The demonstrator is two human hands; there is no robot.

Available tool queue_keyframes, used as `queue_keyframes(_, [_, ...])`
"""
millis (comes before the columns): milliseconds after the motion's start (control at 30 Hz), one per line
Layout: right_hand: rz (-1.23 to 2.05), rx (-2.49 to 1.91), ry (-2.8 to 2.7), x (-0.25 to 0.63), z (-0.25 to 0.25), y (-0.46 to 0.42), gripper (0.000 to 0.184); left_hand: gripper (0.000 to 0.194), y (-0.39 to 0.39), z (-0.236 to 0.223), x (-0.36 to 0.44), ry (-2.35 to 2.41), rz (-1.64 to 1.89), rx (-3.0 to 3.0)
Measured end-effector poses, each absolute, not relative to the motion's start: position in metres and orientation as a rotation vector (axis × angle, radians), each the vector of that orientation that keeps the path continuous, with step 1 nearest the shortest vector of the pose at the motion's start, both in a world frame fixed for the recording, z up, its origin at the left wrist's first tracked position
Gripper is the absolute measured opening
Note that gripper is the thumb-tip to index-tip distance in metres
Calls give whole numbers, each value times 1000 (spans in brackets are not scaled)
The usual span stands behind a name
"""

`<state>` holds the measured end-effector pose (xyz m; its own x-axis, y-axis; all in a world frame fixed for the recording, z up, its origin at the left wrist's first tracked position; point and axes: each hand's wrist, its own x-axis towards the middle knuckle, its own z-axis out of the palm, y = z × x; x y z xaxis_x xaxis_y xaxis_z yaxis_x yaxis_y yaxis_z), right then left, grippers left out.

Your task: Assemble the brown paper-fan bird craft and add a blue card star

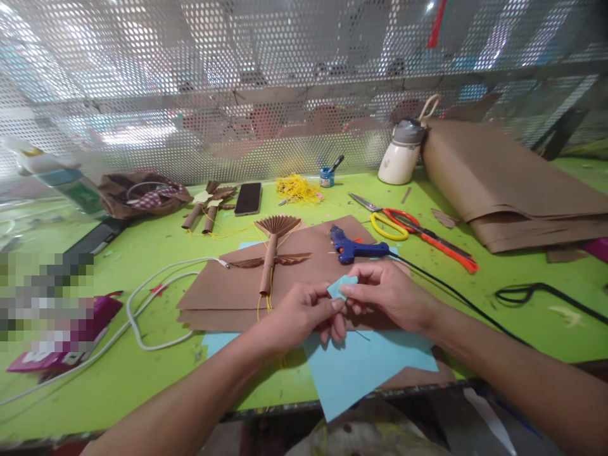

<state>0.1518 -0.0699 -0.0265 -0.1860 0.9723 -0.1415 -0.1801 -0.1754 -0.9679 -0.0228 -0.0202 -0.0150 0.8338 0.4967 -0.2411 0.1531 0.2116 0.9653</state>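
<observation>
A green table [517,269] is shown by the head view. Above brown paper [218,297], a small blue scrap [337,287] is pinched by left hand [306,310] and right hand [387,291]; it could be creased by overtight pressure, or scorched if the nearby glue gun [354,248] is hot.

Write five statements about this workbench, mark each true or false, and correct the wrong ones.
1. The right hand pinches a small light-blue paper piece. True.
2. The glue gun is yellow. False: it is blue.
3. The phone lies left of the yellow shreds in the picture. True.
4. The left hand holds the scissors. False: they lie on the green table.
5. A white cable lies on the table. True.
</observation>
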Motion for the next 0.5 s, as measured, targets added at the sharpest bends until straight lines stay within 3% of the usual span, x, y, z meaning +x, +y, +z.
queue_keyframes(500, [1325,-1278,-1201,150,-29,-69,26,29,-23,-20,-16,761,350,1475])
